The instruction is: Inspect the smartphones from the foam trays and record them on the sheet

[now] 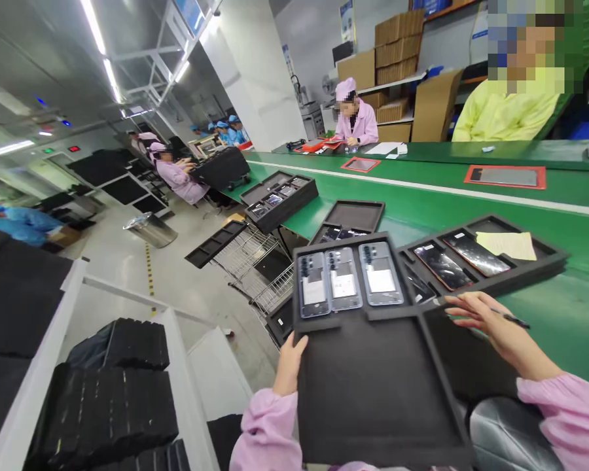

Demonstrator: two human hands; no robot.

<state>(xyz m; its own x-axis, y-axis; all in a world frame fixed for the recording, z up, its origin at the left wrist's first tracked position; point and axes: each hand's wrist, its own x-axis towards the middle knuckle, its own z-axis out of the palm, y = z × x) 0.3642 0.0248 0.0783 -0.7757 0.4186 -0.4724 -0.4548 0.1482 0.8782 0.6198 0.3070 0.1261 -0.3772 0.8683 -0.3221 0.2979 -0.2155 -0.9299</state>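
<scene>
My left hand (288,365) grips the black foam tray (373,386) before me, three phones (342,280) in its far section; my right hand (493,330), fingers loosely extended, seemingly carries a pen (516,320).

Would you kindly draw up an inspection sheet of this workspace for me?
Surface: green bench, with a white line running along it.
Job's things: black foam tray, bearing three smartphones, backs up, at its far end.
Clutter: second foam tray on the bench, with screen-up phones and a yellow paper; red-framed panel beyond it.
Hands: left hand grips the near tray's left edge; right hand is by its right side, fingers outstretched, with a black pen tucked against it.
Cables: nothing seen near the hands.
Surroundings: co-worker in pink and co-worker in yellow across the bench; metal bin on the floor.
</scene>
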